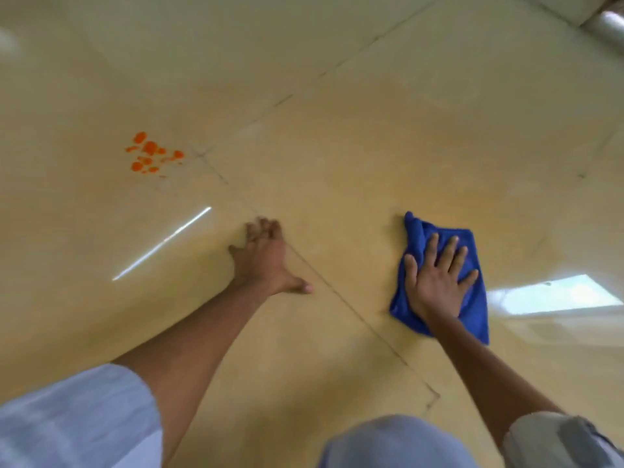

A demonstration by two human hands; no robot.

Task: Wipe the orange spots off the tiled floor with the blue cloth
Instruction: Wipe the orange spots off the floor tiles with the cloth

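A cluster of orange spots lies on the beige tiled floor, upper left, just left of a tile joint crossing. The blue cloth lies crumpled flat on the floor at the right. My right hand presses flat on top of the cloth with fingers spread. My left hand rests flat on the bare floor in the middle, fingers apart, holding nothing. The cloth is far to the right of the spots, with my left hand between them.
Dark grout lines cross the floor diagonally. Bright light reflections streak the glossy tiles at left and right. My knees in light clothing fill the bottom edge. A shiny metal object sits at the top right corner.
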